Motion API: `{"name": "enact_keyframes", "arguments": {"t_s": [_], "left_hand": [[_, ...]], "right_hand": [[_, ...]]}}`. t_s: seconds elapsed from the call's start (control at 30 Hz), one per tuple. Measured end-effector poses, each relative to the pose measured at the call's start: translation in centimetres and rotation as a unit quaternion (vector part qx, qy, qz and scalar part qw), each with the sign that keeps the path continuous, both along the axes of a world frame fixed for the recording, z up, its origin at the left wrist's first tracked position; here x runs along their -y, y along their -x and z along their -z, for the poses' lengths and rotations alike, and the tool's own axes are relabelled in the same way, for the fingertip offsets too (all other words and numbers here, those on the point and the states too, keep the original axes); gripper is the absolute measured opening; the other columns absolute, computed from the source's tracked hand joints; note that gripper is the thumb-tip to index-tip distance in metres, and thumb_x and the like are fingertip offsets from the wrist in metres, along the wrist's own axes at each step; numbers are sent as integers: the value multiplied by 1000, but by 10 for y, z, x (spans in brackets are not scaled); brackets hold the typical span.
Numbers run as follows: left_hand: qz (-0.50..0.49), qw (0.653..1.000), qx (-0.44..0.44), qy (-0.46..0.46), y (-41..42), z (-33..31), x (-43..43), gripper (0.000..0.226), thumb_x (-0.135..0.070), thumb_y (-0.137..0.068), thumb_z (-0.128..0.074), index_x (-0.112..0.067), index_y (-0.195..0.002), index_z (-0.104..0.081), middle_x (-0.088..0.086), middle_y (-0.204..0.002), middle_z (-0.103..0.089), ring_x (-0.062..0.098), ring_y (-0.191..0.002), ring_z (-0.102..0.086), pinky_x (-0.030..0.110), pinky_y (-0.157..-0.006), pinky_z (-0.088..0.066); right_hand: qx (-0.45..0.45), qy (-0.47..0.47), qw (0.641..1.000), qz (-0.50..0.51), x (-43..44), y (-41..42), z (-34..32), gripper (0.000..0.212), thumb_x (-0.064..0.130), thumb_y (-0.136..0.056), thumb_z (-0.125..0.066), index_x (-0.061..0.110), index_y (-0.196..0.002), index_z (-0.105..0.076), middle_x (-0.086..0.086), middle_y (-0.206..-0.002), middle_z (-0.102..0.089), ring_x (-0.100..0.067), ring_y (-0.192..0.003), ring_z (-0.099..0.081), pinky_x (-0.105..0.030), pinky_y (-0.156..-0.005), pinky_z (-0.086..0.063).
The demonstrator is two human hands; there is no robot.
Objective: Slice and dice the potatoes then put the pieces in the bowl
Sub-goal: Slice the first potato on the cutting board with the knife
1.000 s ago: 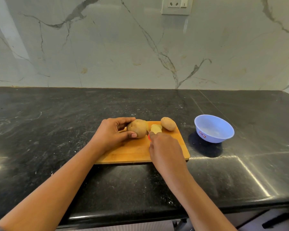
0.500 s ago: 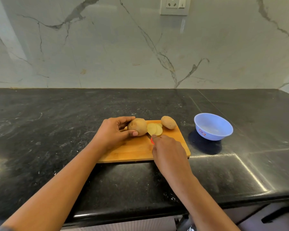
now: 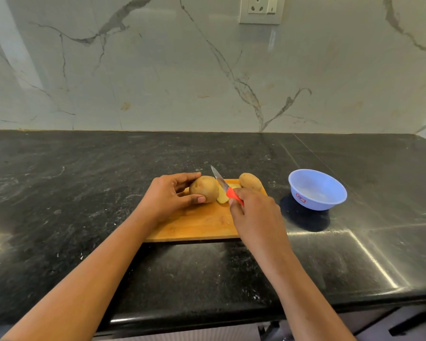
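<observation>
Lifted since the earlier frame, the knife shows its blade above the right hand, whose fingers clench the red handle. Two potatoes sit on one board — one potato gripped between the left hand thumb and fingers, the second potato just past the right knuckles. Slices, count unclear, lie between both hands' fingertips. One bowl stands well right.

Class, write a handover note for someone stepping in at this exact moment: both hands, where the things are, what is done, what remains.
Left hand grips the brown potato being cut on the wooden cutting board.
Right hand holds the red-handled knife, blade raised beside the cut face.
Done: a few pale slices lie by it. A second whole potato sits at the board's far right.
Round blue plastic bowl, right of the board, shows no pieces.
To do: finish slicing, dice, cut the second potato, fill the bowl.
</observation>
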State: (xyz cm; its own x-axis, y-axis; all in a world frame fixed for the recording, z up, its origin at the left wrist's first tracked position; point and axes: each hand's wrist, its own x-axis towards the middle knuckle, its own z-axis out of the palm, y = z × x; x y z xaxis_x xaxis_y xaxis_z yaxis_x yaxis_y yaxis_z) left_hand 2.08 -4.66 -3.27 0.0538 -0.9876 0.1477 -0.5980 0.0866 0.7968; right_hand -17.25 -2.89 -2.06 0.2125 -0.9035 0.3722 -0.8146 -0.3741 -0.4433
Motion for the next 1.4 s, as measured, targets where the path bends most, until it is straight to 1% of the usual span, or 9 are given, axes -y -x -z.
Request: {"name": "enact_keyframes", "arguments": {"t_s": [0.07,0.17,0.37,0.53,0.77,0.97,1.17,1.27,1.4], "left_hand": [[2,1000,4,-1,0,1,0,69,-31,-71,-79,-33,-133,-51,-7,-133,-56,7,-120,-52,16,-92,-40],[0,1000,22,-4,0,1,1,70,-31,-70,-80,-35,-134,-50,-8,-132,-56,9,-121,-52,22,-96,-40],[-10,1000,15,-5,0,2,2,69,-28,-69,-81,-32,-132,-52,-7,-129,-59,2,-109,-51,20,-92,-41],[-18,999,31,1,-1,2,2,70,-29,-69,-81,-30,-133,-52,-4,-129,-60,12,-118,-55,24,-95,-44],[-23,1000,13,3,-2,2,2,68,-27,-68,-83,-28,-130,-55,-5,-127,-61,8,-114,-56,24,-95,-44],[-20,1000,-14,-5,-9,2,-1,66,-25,-63,-85,-28,-124,-60,-8,-121,-63,3,-108,-57,22,-94,-46],[-13,1000,-21,-3,-10,3,1,66,-29,-60,-85,-30,-122,-61,-16,-112,-63,-7,-96,-57,7,-81,-42],[-11,1000,-21,-6,-11,4,1,67,-29,-61,-85,-30,-123,-61,-15,-113,-63,-2,-101,-58,12,-85,-44],[-9,1000,-23,-7,-12,4,2,66,-28,-61,-85,-29,-123,-61,-14,-115,-63,1,-105,-59,18,-90,-46]], "right_hand": [[-14,-3,1000,-1,0,-2,-1,33,32,-100,-42,24,-129,-55,7,-90,-61,-5,-72,-47,-12,-52,-26],[-23,-7,1000,-6,0,-2,-3,35,32,-100,-42,25,-133,-52,5,-98,-65,-5,-75,-48,-15,-62,-33],[-53,-3,999,-7,2,-5,-7,33,31,-100,-41,24,-130,-55,4,-97,-67,-7,-78,-56,-18,-68,-45],[-76,-1,997,-16,4,-9,-10,32,30,-101,-40,23,-129,-56,4,-102,-67,-9,-83,-59,-20,-75,-47],[-64,-10,998,-15,2,-12,-10,33,30,-101,-40,23,-129,-56,2,-105,-67,-11,-87,-62,-23,-80,-51],[-67,-2,997,-27,-1,-10,-10,32,30,-101,-40,21,-125,-58,2,-98,-67,-10,-82,-60,-25,-78,-53],[-85,18,996,-32,-3,-14,-8,32,28,-102,-35,21,-128,-53,1,-96,-64,-12,-77,-55,-22,-62,-42],[-96,17,995,-31,-1,-14,-10,34,27,-102,-36,20,-132,-51,1,-102,-65,-12,-85,-59,-22,-67,-45],[-95,3,995,-31,1,-11,-13,33,28,-102,-36,21,-127,-56,1,-99,-66,-11,-78,-55,-22,-68,-45]]}}
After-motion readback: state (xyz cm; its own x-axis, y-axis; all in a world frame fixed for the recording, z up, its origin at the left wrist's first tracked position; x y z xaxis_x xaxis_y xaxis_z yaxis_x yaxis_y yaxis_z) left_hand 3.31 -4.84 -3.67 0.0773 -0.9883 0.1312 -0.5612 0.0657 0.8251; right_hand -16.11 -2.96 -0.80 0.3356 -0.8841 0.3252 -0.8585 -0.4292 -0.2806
